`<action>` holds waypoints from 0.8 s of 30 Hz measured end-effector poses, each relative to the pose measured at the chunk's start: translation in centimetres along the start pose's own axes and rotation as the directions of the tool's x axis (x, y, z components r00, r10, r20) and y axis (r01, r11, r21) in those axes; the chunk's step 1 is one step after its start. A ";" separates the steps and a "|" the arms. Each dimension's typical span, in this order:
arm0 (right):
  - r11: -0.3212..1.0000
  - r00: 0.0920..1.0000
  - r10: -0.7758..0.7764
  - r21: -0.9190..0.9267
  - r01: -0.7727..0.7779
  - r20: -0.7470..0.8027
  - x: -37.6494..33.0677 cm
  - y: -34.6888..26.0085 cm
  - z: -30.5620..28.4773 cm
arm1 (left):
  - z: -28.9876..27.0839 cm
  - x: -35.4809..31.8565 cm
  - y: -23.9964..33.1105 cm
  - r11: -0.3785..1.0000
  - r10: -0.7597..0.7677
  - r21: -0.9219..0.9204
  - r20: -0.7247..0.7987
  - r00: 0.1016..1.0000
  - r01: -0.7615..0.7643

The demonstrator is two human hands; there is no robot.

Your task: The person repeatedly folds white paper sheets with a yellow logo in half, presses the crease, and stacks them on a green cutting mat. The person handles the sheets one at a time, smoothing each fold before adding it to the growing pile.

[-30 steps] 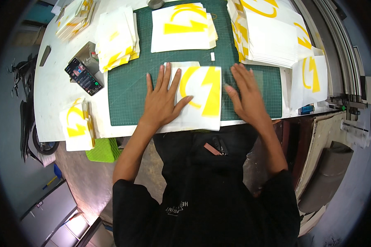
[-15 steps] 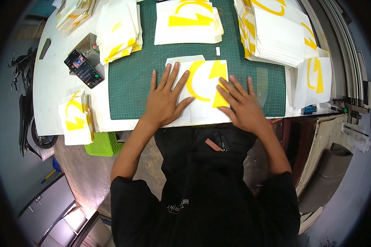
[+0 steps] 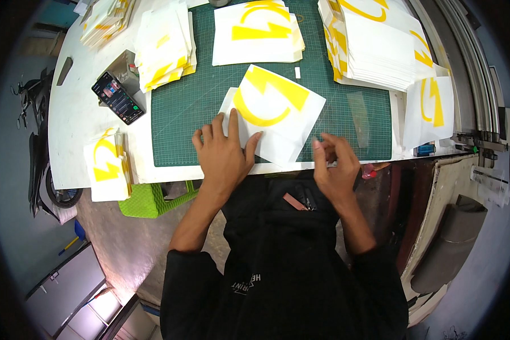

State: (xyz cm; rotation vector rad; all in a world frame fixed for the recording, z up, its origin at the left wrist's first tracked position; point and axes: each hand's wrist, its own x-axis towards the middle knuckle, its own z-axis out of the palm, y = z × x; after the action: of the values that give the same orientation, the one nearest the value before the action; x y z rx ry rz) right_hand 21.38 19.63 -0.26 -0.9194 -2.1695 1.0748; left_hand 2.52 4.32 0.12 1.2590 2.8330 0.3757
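Note:
A white paper sheet [image 3: 277, 107] with a yellow curve and zigzag lies tilted on the green cutting mat [image 3: 181, 124], near its front edge. Another pale sheet [image 3: 228, 103] shows from under its left side. My left hand [image 3: 222, 150] rests over the left edge of these sheets, fingers spread and thumb on the paper. Just off the sheet's lower right side is my right hand [image 3: 339, 164], apart from the paper. Its fingers are loosely curled, with the thumb standing away from them, and nothing shows between them.
Printed paper stacks stand at the back middle [image 3: 258, 42], back left [image 3: 161, 51] and right [image 3: 379, 59]. A smaller stack [image 3: 107, 164] hangs over the front left edge. A phone [image 3: 118, 96] leans left of the mat. A clear strip [image 3: 358, 119] lies on the mat's right.
The printed sheet has turned on the mat, from nearly square to tilted. My right hand has come off it toward the table's edge, its fingers curling. My left hand has shifted slightly nearer me.

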 end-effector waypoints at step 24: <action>0.802 0.781 -0.473 -0.168 0.573 0.407 4.5 0.4 1.7 | -0.9 3.5 -2.9 0.831 0.533 -0.178 -0.017 0.846 -0.528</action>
State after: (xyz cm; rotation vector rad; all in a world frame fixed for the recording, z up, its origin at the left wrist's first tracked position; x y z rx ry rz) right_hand 17.52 22.53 -0.75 -0.1741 -2.6970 0.6823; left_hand -2.08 4.80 0.65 1.9725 2.3027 0.5902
